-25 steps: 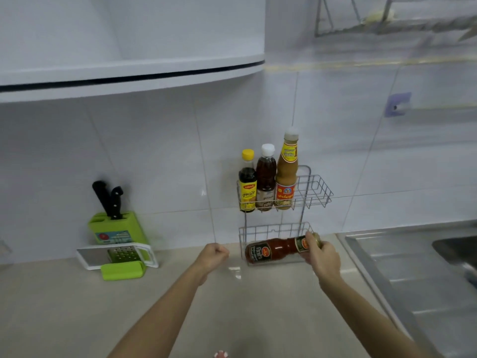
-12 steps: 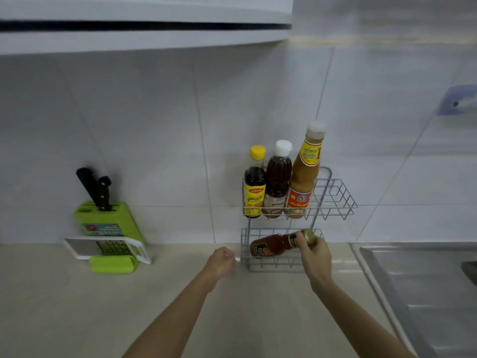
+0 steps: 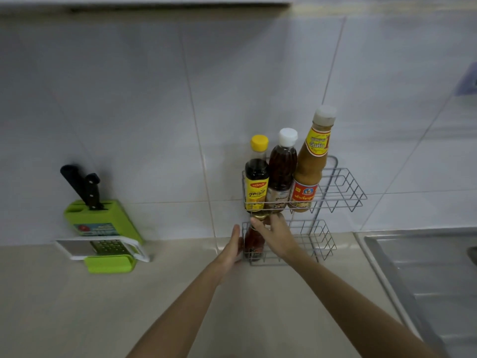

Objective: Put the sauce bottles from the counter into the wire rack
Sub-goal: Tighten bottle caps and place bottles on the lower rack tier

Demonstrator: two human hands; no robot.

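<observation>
- The red-sauce glass bottle with a gold cap (image 3: pixel 254 241) stood nearly upright in the left end of the lower basket of the grey wire rack (image 3: pixel 320 244), its long axis running 12 to 6 o'clock.
- The right hand (image 3: pixel 277 235) pinched that bottle at the cap and neck, fingers curled over the top, arriving from 5 o'clock.
- The left hand (image 3: pixel 233 248) lay flat and open against the rack's left wall at the bottle's 9 o'clock; whether it touched glass or only wire could not be told.
- Both hands were right at the bottle, the right one alone carrying it.
- The cap sat just under the upper basket's floor, so clearance there looked tight; I judged the bottle almost seated.
- 3 bottles filled the upper basket: a dark yellow-capped bottle (image 3: pixel 256 177), a brown white-capped bottle (image 3: pixel 281 169) and a tall tan-sauce bottle (image 3: pixel 311 161).
- Hidden: the red bottle's base and label blurred behind wire and fingers; its contact with the basket floor was unclear.
</observation>
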